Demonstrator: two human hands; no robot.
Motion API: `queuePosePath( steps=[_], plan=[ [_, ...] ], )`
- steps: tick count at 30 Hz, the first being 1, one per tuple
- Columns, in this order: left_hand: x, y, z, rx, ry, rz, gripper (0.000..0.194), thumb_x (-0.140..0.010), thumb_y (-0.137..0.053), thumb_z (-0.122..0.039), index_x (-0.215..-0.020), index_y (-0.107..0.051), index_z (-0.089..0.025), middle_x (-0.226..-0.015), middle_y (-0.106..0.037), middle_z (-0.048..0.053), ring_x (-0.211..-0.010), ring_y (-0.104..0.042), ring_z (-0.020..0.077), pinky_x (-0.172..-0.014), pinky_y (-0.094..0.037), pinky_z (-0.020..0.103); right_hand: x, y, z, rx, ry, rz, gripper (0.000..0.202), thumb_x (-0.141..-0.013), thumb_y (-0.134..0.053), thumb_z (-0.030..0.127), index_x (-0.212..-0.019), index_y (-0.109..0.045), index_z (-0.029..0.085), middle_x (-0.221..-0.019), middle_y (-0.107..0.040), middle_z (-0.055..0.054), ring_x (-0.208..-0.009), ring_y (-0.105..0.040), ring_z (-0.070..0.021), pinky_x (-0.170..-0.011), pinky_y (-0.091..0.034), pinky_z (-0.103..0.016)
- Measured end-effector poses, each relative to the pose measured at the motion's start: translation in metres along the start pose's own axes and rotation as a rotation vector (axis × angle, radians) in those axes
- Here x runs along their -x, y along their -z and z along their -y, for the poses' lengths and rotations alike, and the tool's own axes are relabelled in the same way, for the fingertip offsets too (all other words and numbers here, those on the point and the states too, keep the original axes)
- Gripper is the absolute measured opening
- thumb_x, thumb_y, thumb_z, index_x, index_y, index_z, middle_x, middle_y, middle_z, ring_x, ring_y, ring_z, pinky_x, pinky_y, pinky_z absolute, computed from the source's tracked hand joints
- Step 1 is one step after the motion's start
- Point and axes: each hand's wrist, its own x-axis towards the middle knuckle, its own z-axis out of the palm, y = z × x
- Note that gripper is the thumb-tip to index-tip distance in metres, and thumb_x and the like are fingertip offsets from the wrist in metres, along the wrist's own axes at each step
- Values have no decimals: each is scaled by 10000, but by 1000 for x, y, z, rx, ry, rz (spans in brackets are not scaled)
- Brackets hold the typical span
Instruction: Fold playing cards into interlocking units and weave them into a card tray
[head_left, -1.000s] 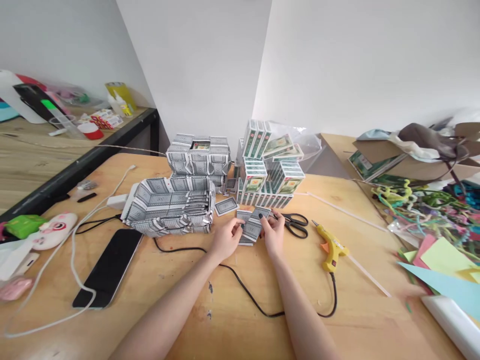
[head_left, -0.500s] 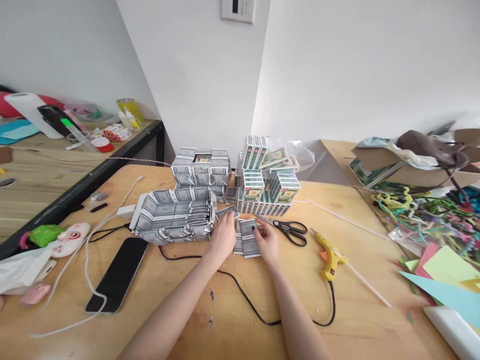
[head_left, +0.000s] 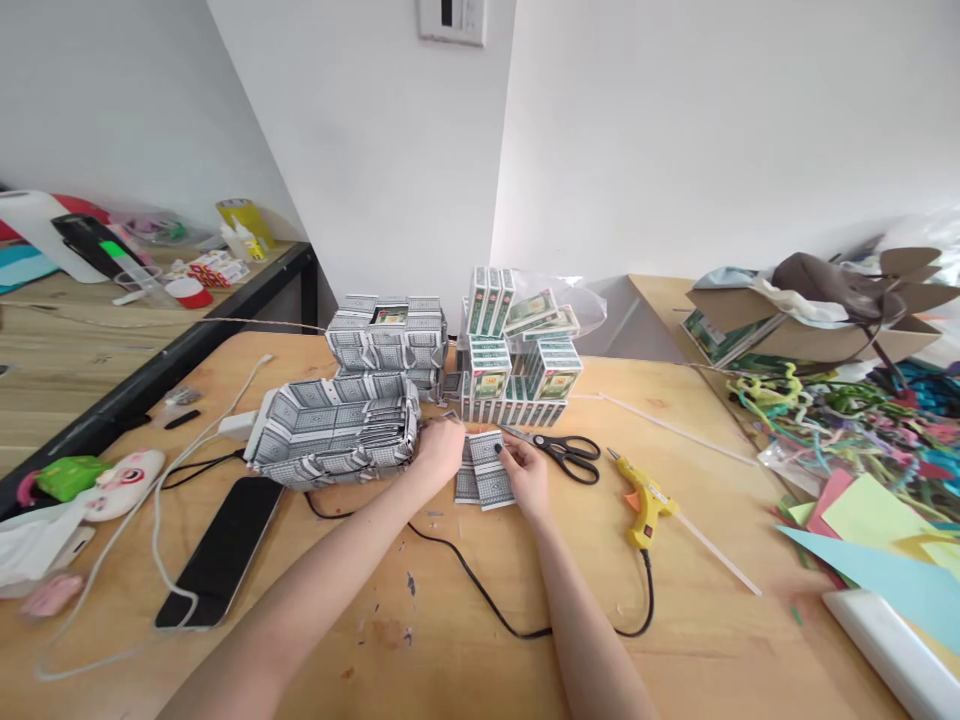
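Note:
My right hand (head_left: 527, 478) pinches grey-backed playing cards (head_left: 493, 470) between thumb and fingers, just above the tabletop. Beside it, my left hand (head_left: 441, 447) has its fingers curled around a playing card (head_left: 450, 414), most of which the hand hides. That hand is close to the right end of an open box made of folded cards (head_left: 330, 425), where a bunch of cards (head_left: 386, 430) stands inside. Behind this box is a second folded-card structure (head_left: 386, 340). Black-handled scissors (head_left: 568, 455) lie to the right of my right hand.
Stacked card packs (head_left: 517, 385) stand behind my hands. A yellow glue gun (head_left: 646, 505) lies on the right, its black cord crossing the table in front. On the left are a phone (head_left: 220, 550) and a white cable; craft wires (head_left: 840, 410) and coloured paper (head_left: 885, 520) are far right.
The view has shifted slightly, so everything sits a little further left. My left hand has curled around the card by the box. The cards in my right hand have tilted.

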Motion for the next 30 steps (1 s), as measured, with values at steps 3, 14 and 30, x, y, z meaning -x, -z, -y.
queuePosePath(
  steps=[3, 14, 30],
  plan=[
    [-6, 2, 4, -7, -2, 14, 283, -698, -498, -26, -962, -601, -16, -914, -602, 261, -910, -580, 315, -743, -453, 360, 0, 0, 0, -19, 0, 7, 298, -665, -617, 359, -887, -642, 163, -743, -664, -40, -631, -589, -176, -571, -463, -288],
    [-41, 10, -3, -20, 20, 262, 342, -435, -760, -140, -766, -677, -111, -830, -644, 185, -888, -569, 362, -762, -443, 426, 0, 5, -1, -173, -64, 42, 305, -646, -649, 387, -850, -624, 162, -755, -659, -33, -676, -593, -180, -650, -447, -299],
    [54, 5, 14, 725, 22, -93, 163, -801, -439, -258, -826, -534, -128, -707, -598, 73, -641, -595, 194, -533, -444, 262, -5, 1, -10, -556, -191, -108, 238, -611, -700, 305, -765, -560, 188, -702, -635, 39, -614, -576, -111, -630, -465, -238]
  ],
)
